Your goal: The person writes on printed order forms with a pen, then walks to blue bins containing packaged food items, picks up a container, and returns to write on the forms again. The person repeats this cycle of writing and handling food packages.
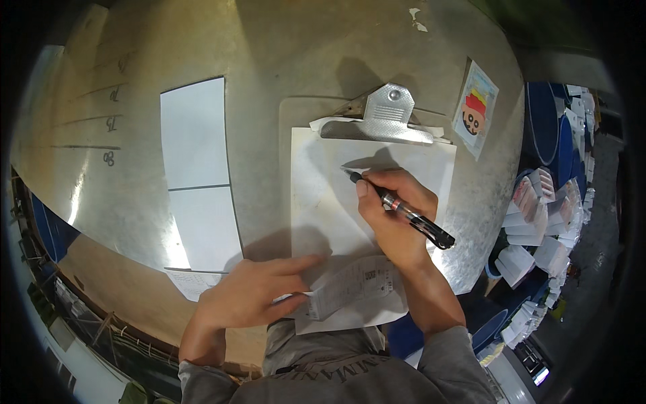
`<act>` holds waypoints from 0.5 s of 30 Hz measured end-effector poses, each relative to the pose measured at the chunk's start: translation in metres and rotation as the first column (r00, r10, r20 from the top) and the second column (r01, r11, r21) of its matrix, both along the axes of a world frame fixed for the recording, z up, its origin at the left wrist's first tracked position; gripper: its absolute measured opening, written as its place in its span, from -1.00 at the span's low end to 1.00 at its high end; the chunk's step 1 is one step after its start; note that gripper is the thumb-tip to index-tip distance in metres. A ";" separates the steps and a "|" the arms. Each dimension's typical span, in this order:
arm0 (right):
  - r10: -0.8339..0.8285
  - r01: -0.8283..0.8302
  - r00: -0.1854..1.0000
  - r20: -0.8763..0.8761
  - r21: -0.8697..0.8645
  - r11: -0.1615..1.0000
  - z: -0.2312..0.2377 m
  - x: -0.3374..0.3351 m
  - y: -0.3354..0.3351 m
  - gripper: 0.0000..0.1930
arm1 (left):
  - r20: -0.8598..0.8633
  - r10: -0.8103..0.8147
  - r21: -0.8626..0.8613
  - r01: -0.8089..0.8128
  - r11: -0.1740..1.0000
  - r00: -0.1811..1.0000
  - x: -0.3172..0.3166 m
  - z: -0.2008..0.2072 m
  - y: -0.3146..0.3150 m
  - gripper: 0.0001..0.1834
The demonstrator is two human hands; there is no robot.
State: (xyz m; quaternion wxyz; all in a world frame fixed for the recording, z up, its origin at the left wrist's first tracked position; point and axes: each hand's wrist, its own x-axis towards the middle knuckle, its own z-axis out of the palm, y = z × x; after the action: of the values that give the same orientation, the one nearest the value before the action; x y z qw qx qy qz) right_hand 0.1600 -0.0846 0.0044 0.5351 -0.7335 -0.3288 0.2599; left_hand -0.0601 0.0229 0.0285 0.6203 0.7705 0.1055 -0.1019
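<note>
My right hand (397, 209) is closed around a black pen (420, 225) with a clear barrel. Its tip points up and left, at or just above a blank white sheet (323, 195). A metal clip (390, 111) holds the sheet's top edge on a clipboard (288, 111). My left hand (256, 289) lies at the sheet's lower left, index finger stretched over the paper. Its thumb and lower fingers meet the left edge of a printed slip (353, 286), which lies slightly curled across the sheet's lower part. The right wrist covers part of that slip's right side.
Left of the clipboard, white paper panels (198, 135) lie on the worn metal tabletop (262, 168). A cartoon sticker (473, 111) is at the right. Beyond the table's right edge stand blue bins (542, 128) and several clear-wrapped packets (531, 209). Pen-drawn lines mark the tabletop's left.
</note>
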 end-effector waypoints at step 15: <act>0.032 -0.032 0.995 0.094 -0.005 0.999 0.000 0.000 -0.003 -0.85 | 0.009 0.052 -0.019 -0.052 0.998 0.999 0.000 -0.002 -0.003 -0.88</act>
State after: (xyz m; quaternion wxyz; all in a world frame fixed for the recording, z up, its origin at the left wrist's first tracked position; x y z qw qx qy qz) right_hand 0.1604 -0.0874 0.0040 0.5134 -0.7405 -0.3651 0.2342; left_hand -0.0600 0.0199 0.0263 0.6306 0.7620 0.1214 -0.0830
